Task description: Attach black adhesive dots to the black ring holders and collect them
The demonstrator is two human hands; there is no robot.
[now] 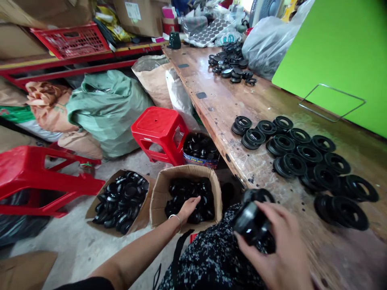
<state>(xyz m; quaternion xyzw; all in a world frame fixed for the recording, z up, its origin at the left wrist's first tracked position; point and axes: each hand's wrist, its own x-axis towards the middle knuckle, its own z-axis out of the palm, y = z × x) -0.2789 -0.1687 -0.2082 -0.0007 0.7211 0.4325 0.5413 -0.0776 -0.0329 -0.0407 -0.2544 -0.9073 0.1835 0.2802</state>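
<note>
My left hand point(189, 207) reaches into a cardboard box point(155, 201) of glossy black round parts point(178, 189). Its thumb is stretched out above the parts, and the other fingertips are partly hidden. Close to the camera, my right hand point(286, 245) is closed around some black round parts point(249, 219), blurred, held over my lap by the table edge. Just behind them, a black ring-shaped part point(266, 195) shows at the table's edge. Stacks of black rings point(308, 153) stand on the wooden table point(217, 108) to the right.
Another box of black parts point(127, 193) sits on the floor at left, and a third box point(201, 147) stands under the table edge. Red stools point(157, 121) and a green sack point(111, 108) are beyond. A green board point(338, 60) with a wire stand borders the table.
</note>
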